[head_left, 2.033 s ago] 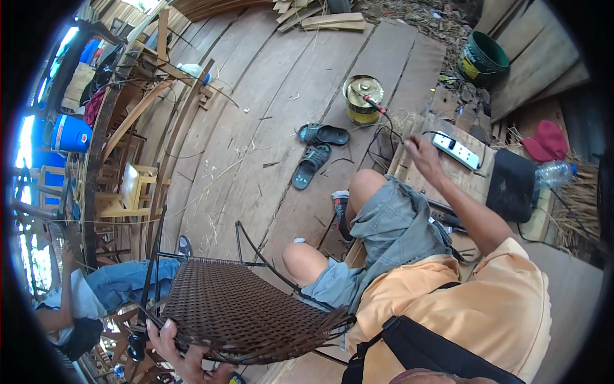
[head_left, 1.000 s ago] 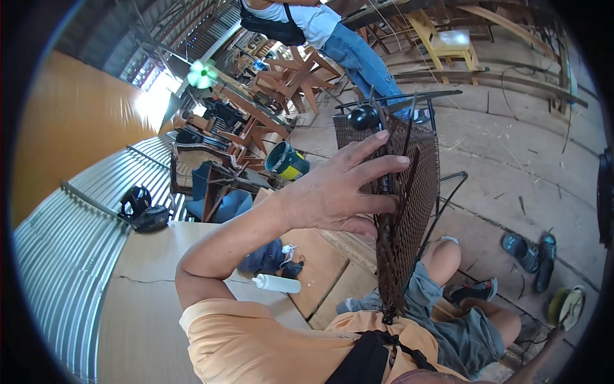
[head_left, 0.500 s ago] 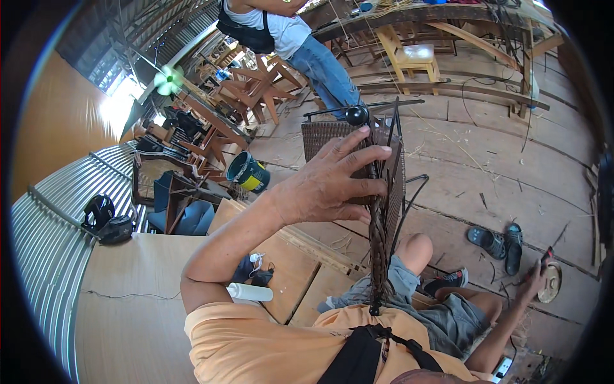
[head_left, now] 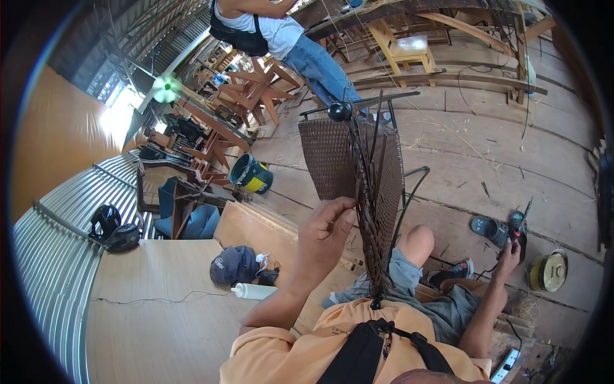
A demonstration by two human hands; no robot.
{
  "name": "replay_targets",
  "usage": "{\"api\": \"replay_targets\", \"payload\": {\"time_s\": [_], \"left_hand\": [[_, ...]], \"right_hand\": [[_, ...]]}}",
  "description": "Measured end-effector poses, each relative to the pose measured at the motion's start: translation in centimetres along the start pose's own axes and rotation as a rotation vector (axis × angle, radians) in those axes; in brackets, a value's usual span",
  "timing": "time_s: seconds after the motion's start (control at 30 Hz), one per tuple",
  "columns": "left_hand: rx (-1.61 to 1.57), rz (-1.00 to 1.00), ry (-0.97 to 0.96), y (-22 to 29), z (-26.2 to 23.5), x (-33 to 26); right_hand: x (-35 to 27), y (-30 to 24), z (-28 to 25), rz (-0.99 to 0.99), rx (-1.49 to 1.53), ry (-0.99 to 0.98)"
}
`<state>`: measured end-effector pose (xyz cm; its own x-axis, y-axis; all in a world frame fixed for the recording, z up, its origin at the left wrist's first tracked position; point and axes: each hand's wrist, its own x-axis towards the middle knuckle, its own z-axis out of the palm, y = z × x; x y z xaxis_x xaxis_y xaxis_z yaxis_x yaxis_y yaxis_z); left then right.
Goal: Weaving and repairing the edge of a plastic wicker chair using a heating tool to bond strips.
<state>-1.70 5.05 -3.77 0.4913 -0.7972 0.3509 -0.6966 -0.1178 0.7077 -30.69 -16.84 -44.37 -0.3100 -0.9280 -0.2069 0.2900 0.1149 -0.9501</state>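
Note:
A dark brown woven wicker piece (head_left: 326, 160) with a braided edge stands upright before me, its lower end close to my chest. It has a black ball knob (head_left: 339, 112) at the top and loose strands (head_left: 377, 141) sticking up. My left hand (head_left: 329, 230) is closed in a pinch at the braided edge, on what looks like a brown strand. Off to the right, my right hand (head_left: 507, 259) grips a thin pointed tool (head_left: 523, 217) with a red and black handle, its long shaft aimed up and away. The wicker piece hides part of my lap.
A board table (head_left: 153, 269) at left holds a cap (head_left: 231, 265) and a white bottle (head_left: 253, 291). A dark bucket (head_left: 251, 174) stands beyond. Sandals (head_left: 489, 229), a round tin (head_left: 548, 271) and a power strip (head_left: 506, 366) lie at right. A person (head_left: 313, 61) stands ahead near wooden chairs.
My left hand has come down from near the knob to midway along the braid, its spread fingers now pinched. My right hand has moved left and up with the tool. The wicker piece tilts slightly left.

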Motion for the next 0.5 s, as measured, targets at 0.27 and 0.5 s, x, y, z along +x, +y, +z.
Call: {"api": "replay_targets", "payload": {"time_s": [0.27,0.5], "left_hand": [[-0.237,-0.208,0.002,1.2,-0.1,0.2],[-0.421,-0.333,-0.095,1.6,-0.4,1.0]], "right_hand": [[0.1,0.5,0.0,0.031,-0.011,-0.084],[-0.6,0.3,0.2,0.096,-0.033,-0.124]]}}
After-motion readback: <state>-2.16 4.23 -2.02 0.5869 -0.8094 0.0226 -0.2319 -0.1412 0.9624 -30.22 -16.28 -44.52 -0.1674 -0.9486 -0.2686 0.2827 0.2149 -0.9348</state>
